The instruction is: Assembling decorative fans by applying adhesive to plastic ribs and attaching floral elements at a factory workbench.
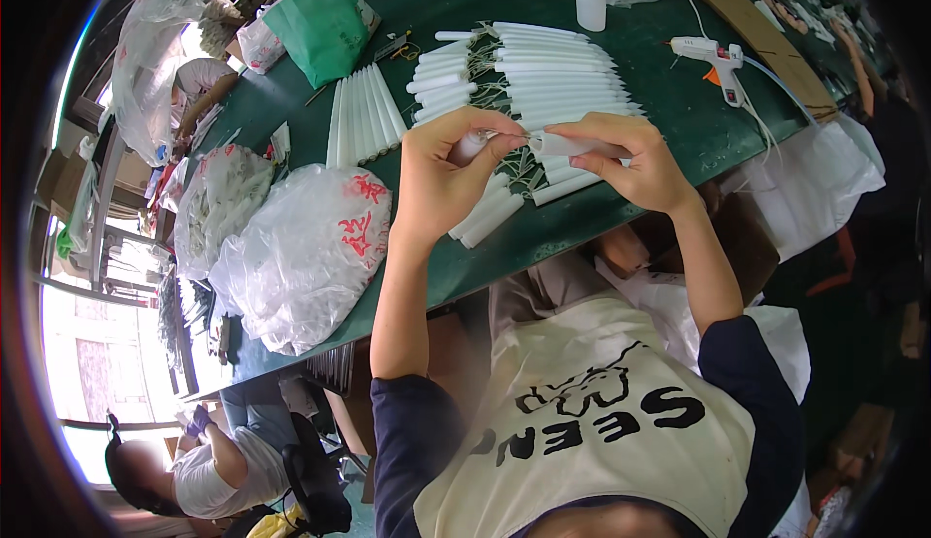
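Above the green table (281, 116) my two hands are close together, fingertips nearly meeting. My right hand (635, 160) is closed around a white candle-shaped tube (561, 144), its end turned toward my left hand. Thumb and fingers of my left hand (448, 174) pinch together, with a white rounded piece (469, 147) in the grip. Thin wire shows between the two fingertips; its exact connection is too small to tell. Behind and under the hands lie rows of white candle-shaped tubes (553, 63), with thin wires (482, 61) bunched between the rows.
More white tubes (367, 116) lie to the left, near plastic bags (301, 247) and a green bag (325, 24). A squeeze bottle (590, 4) stands behind. The glue gun (713, 58) is at right by cardboard (766, 48). Another person (233, 470) sits lower left.
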A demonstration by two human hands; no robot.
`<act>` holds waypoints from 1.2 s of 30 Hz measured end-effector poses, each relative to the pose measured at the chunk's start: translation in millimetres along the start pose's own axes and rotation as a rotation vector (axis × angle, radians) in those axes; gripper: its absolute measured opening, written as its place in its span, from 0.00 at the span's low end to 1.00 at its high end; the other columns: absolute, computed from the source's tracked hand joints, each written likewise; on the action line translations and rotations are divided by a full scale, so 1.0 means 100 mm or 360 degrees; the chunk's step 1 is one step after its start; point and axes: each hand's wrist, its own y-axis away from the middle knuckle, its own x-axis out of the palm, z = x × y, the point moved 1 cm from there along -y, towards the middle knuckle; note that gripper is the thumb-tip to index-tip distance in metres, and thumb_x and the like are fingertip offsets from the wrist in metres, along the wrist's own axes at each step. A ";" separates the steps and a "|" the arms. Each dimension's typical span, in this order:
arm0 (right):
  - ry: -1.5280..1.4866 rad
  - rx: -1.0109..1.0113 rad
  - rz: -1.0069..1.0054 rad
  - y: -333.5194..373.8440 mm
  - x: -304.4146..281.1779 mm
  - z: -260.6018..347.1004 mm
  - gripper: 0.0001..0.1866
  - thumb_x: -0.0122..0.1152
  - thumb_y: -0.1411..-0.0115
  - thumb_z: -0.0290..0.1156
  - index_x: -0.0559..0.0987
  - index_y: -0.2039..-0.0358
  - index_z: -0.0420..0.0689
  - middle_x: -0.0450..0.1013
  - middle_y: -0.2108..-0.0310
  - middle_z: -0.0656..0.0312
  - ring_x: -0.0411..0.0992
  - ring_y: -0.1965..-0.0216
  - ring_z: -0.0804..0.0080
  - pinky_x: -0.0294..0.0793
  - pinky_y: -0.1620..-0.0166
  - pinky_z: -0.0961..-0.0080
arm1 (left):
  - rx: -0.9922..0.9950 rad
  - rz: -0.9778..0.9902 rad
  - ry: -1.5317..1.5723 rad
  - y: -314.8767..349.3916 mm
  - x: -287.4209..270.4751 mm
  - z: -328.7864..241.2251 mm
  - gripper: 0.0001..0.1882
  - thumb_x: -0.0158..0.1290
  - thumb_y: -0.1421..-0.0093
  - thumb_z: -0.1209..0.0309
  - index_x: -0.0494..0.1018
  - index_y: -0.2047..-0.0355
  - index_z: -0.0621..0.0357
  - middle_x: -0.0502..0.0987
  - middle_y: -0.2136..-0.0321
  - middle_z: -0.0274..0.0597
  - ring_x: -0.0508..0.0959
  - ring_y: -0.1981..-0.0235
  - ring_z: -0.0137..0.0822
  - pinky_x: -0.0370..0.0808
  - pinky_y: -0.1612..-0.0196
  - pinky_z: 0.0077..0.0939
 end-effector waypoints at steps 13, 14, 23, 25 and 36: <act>0.0251 -0.0086 -0.0120 0.07 0.13 0.08 0.23 0.60 0.49 0.12 0.79 0.51 0.38 0.74 0.70 0.57 0.68 0.74 0.72 0.66 0.71 0.82 | 0.0222 -0.0070 0.0046 0.02 0.12 0.05 0.08 0.56 0.47 0.87 0.77 0.68 0.63 0.79 0.72 0.39 0.80 0.68 0.30 0.76 0.67 0.20; 0.0231 -0.0109 -0.0162 0.08 0.15 0.07 0.23 0.60 0.49 0.12 0.79 0.51 0.38 0.73 0.71 0.57 0.66 0.75 0.72 0.66 0.72 0.81 | 0.0231 -0.0071 0.0045 0.03 0.13 0.04 0.08 0.57 0.47 0.87 0.77 0.68 0.62 0.78 0.72 0.39 0.80 0.68 0.30 0.76 0.67 0.19; 0.0390 -0.0148 -0.0245 0.09 0.18 0.11 0.24 0.60 0.48 0.13 0.78 0.49 0.39 0.71 0.74 0.57 0.64 0.78 0.72 0.64 0.74 0.80 | -0.0036 -0.0354 0.0132 0.12 0.24 0.03 0.06 0.62 0.47 0.81 0.77 0.68 0.64 0.81 0.70 0.37 0.75 0.72 0.21 0.71 0.69 0.13; 0.0404 -0.0137 -0.0238 0.10 0.17 0.11 0.24 0.60 0.48 0.13 0.77 0.49 0.40 0.71 0.74 0.57 0.64 0.78 0.72 0.64 0.74 0.80 | 0.0044 -0.0385 0.0011 0.15 0.25 0.04 0.06 0.62 0.46 0.81 0.78 0.67 0.65 0.81 0.69 0.36 0.74 0.71 0.18 0.70 0.68 0.11; 0.0435 -0.0175 -0.0278 0.12 0.16 0.10 0.24 0.60 0.49 0.13 0.78 0.49 0.40 0.74 0.72 0.55 0.67 0.78 0.69 0.67 0.73 0.77 | 0.0149 -0.0379 -0.0132 0.17 0.28 0.04 0.07 0.63 0.48 0.79 0.81 0.67 0.61 0.82 0.72 0.40 0.79 0.73 0.27 0.73 0.71 0.16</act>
